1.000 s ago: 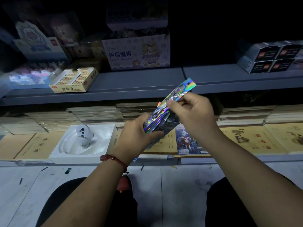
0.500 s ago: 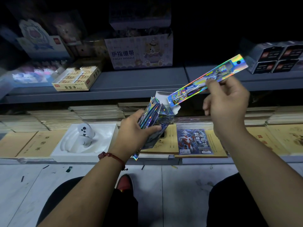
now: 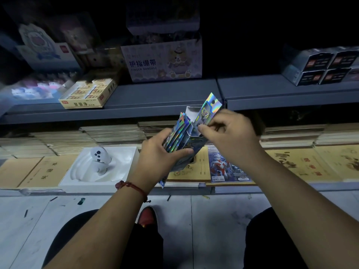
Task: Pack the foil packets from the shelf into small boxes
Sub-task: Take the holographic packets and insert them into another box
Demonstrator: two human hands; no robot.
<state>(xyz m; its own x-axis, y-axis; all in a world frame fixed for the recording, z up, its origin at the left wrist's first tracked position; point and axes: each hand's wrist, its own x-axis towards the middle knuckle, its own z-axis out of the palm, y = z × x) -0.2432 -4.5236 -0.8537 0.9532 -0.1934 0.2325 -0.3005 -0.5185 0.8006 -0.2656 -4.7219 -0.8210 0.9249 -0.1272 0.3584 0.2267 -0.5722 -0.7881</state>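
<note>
Change: foil packet, raised earlier, now entering small box mouth.
Left hand grip: wrapped round box and spare packets.
Right hand grip: pinching packet.
Meaning: nearly packed.

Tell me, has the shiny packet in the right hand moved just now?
Yes. The packet has come down and left, away from the dark boxes on the shelf, to the open small box in the left hand.
</note>
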